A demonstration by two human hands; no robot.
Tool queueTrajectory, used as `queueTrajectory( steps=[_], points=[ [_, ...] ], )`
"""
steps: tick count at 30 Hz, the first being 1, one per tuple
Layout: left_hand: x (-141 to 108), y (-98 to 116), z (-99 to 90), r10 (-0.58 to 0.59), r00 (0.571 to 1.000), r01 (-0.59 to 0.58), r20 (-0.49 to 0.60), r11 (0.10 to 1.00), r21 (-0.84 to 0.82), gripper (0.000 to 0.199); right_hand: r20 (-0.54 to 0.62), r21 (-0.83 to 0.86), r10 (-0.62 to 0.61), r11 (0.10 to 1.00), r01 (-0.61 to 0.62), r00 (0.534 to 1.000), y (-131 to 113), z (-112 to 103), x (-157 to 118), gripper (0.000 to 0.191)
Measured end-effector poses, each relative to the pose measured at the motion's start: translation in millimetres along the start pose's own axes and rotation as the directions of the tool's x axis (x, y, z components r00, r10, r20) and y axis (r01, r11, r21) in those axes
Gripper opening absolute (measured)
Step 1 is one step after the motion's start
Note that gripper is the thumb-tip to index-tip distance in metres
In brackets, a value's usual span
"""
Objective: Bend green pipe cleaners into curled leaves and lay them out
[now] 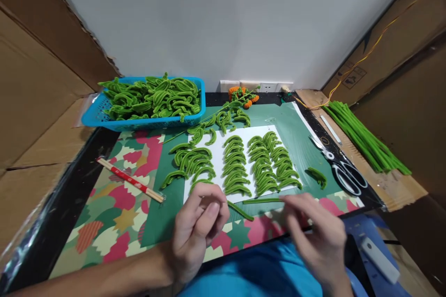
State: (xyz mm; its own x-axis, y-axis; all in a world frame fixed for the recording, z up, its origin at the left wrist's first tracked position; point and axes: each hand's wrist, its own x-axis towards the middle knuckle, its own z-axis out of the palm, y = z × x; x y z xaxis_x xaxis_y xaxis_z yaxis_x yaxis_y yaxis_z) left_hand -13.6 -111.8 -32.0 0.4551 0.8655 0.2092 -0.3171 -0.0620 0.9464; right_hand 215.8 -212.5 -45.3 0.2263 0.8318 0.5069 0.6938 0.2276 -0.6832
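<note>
My left hand (201,228) is curled closed in front of the white sheet (219,154). A short green pipe cleaner (241,211) sticks out to the right from behind its fingers. At the right, the bent fingers of my right hand (315,236) meet the end of a straight green pipe cleaner (263,200); their grip on it is partly hidden. Beyond my hands, curved green pipe-cleaner pieces (237,165) lie in several columns on and beside the sheet. One folded green piece (317,177) lies apart on the green mat (275,118).
A blue basket (146,124) heaped with green pieces stands back left. Wrapped chopsticks (130,180) lie left. An orange-and-green pipe-cleaner sprig (244,97) rests by the wall sockets (269,87). Scissors (343,174) and a bundle of green pipe cleaners (365,139) lie right, between cardboard walls.
</note>
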Motion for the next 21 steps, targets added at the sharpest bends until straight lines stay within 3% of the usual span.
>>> queueTrajectory(
  steps=[1, 3, 9, 14, 18, 21],
  points=[
    [0, 2, 1.4, 0.005, 1.0, -0.005, -0.002, 1.0, -0.014, 0.015, 0.1, 0.004, -0.027, 1.0, 0.027, 0.995, -9, 8, -2, 0.031],
    [1, 4, 2.7, 0.003, 1.0, -0.003, 0.007, 1.0, -0.019, 0.016, 0.192, -0.012, -0.048, 0.999, 0.051, 0.98, -21, 25, -6, 0.023],
    [-1, -4, -3.7, -0.029, 0.995, 0.025, 0.09, 0.999, 0.043, 0.021, 0.28, -0.129, 0.043, 0.992, -0.007, 0.959, -31, 54, -7, 0.008],
    [5, -1, -8.6, 0.007, 0.973, -0.065, 0.23, 0.968, 0.244, 0.02, 0.341, -0.082, 0.123, 0.991, -0.101, 0.932, -29, 45, -5, 0.017],
    [11, 8, -7.5, 0.104, 0.945, -0.245, 0.311, 0.855, 0.457, 0.02, 0.412, 0.174, 0.151, 0.955, -0.24, 0.899, -30, 25, 1, 0.018],
    [12, 9, -5.9, 0.098, 0.926, -0.286, 0.364, 0.812, 0.509, 0.02, 0.452, 0.338, 0.201, 0.863, -0.375, 0.869, -28, 15, 1, 0.021]
  ],
)
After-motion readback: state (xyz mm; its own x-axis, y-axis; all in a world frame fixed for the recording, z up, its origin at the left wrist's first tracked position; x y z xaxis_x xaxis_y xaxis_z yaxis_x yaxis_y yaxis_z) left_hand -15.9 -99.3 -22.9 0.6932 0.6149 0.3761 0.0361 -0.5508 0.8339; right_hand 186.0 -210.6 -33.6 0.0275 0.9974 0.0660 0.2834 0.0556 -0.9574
